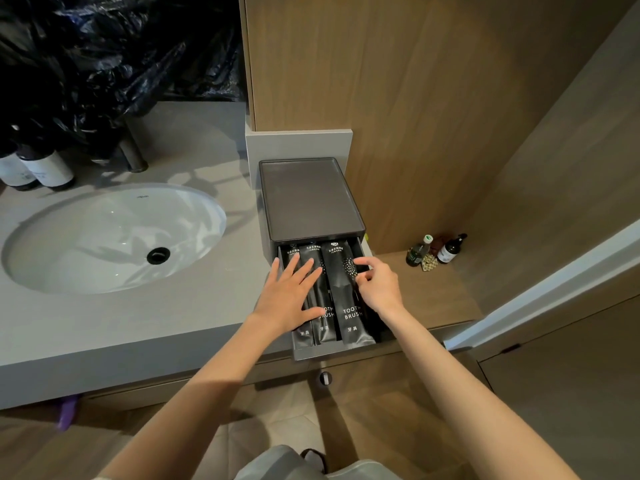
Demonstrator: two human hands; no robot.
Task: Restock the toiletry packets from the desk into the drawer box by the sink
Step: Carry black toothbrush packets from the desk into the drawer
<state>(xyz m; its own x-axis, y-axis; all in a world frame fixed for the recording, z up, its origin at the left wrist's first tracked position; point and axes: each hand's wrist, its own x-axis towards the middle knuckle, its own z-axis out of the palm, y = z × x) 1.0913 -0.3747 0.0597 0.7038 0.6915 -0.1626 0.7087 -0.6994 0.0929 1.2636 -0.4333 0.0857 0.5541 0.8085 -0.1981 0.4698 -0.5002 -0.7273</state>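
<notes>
A dark grey drawer box [304, 199] stands on the counter right of the sink, its drawer [332, 351] pulled out toward me. Black toothbrush packets [349, 299] lie side by side in the drawer, filling most of its width. My left hand [291, 296] rests flat, fingers spread, on the left packets. My right hand [377, 285] is over the drawer's right side, fingers curled and pinching at the right edge of the rightmost packet.
A white oval sink [110, 237] is set in the grey counter [138, 323] to the left, with white-labelled bottles [45, 168] and a black plastic bag [114, 53] behind. Small bottles [436, 251] stand on the wooden ledge right of the box. Wood panel wall behind.
</notes>
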